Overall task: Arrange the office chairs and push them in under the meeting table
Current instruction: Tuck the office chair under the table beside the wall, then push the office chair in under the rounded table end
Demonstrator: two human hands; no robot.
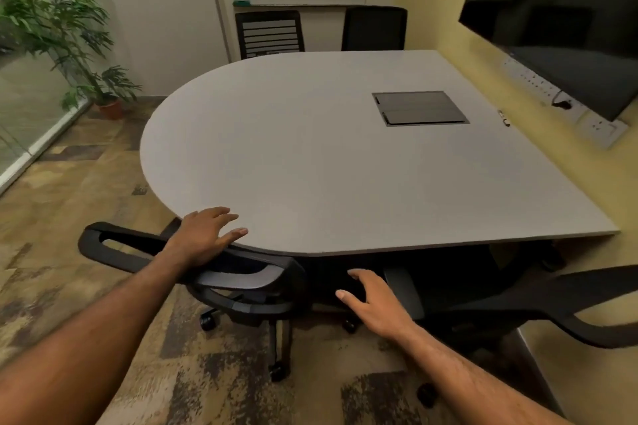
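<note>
A grey meeting table (310, 155) with a rounded left end fills the middle of the head view. A black office chair (241, 283) stands at its near edge, its backrest top against the tabletop rim. My left hand (203, 235) rests on that backrest top with fingers spread and straight. My right hand (373, 304) hovers open, fingers relaxed, to the right of that chair, in front of the dark space under the table. A second black chair (538, 304) sits at the near right, partly under the table. Two more black chairs (269, 33) (374, 28) stand at the far side.
A potted plant (69, 38) stands in the far left corner beside a glass wall (20, 134). A dark wall screen (566, 17) hangs on the yellow right wall above sockets. A cable hatch (419, 108) is set in the tabletop. Patterned carpet (69, 217) covers the floor on the left.
</note>
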